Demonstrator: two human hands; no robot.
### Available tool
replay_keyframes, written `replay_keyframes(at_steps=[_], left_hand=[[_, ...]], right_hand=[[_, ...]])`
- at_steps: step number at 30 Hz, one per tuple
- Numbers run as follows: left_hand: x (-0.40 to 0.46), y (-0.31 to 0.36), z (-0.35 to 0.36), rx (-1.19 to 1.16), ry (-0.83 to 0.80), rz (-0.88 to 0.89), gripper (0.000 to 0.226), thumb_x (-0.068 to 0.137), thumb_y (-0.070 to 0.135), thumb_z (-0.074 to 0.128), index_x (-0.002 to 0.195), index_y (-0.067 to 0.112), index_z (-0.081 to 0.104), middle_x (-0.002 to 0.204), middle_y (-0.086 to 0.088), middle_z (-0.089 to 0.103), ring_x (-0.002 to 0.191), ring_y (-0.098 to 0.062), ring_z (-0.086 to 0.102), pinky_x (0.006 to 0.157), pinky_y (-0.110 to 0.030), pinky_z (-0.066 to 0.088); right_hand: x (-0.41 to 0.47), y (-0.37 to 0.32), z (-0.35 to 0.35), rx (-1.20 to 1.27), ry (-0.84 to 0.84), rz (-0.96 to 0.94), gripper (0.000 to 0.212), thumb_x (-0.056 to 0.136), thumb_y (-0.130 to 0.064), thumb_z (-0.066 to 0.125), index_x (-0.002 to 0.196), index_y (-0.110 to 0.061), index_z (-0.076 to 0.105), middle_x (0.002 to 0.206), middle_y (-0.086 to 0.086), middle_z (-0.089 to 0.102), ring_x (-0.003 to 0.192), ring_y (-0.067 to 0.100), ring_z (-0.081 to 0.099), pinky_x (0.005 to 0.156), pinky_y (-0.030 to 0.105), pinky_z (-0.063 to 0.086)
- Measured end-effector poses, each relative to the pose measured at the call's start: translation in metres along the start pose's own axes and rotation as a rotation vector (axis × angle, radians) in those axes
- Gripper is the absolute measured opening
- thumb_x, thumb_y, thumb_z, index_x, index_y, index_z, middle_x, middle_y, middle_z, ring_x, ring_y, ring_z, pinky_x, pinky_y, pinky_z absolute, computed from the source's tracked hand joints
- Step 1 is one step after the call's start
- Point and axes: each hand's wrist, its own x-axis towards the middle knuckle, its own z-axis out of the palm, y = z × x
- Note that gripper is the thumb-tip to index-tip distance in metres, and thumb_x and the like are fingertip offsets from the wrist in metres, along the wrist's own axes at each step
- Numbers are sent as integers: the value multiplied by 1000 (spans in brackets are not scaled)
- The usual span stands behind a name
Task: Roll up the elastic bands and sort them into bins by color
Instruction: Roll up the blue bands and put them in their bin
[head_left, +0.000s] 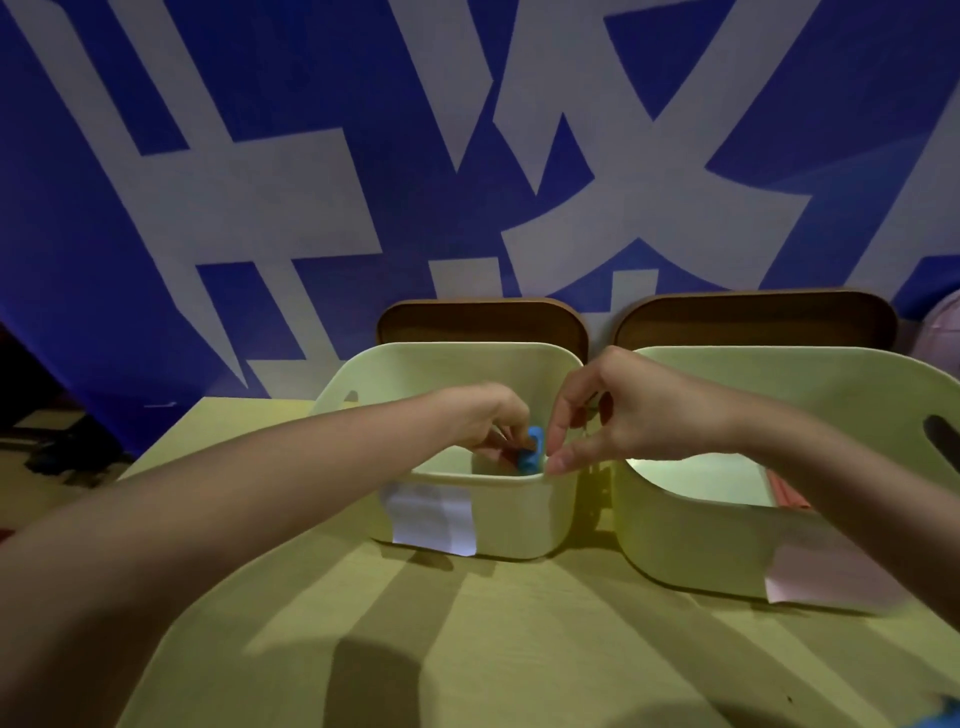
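Observation:
Two pale green bins stand side by side on the table. The left bin (524, 514) carries a white label; the right bin (691, 540) carries a pink label. My left hand (493, 421) reaches into the left bin and pinches a rolled blue elastic band (532, 451) just above the front rim. My right hand (623, 415) hovers at the left bin's right corner, thumb and forefinger pointing down beside the blue roll; whether they touch it is unclear. A pink band (787, 491) lies inside the right bin, partly hidden by my right forearm.
Two brown lids (480, 325) lean against the blue and white banner behind the bins. The yellow-green table (467, 649) stretches in front. A bit of blue (948, 714) shows at the bottom right corner. A pinkish object (943, 338) sits at the far right.

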Motion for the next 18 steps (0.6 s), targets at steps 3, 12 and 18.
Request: replay_keyframes(at_steps=[3,12,18], left_hand=[[0,1,7,55,-3,7,25,90,2,47,66,6,53,54,-3,59,44,-12,56,49,-21,37],[-2,3,0,176,-27,-11,20,87,8,60,68,7,58,44,-1,60,42,-12,58,55,-22,43],[-8,-4,-22,117,-60,-19,25,90,30,63,96,5,61,85,-7,65,69,-16,59,62,-26,48]], right_hand=[[1,-1,-1,2,0,6,19,70,-34,81,82,-20,76,84,-1,71,79,8,61,64,17,48],[1,0,0,10,10,35,19,69,-33,81,81,-20,76,81,-5,70,76,2,59,61,12,45],[-3,-2,2,-39,59,0,10,73,-25,81,79,-19,75,81,-5,70,79,3,57,62,11,43]])
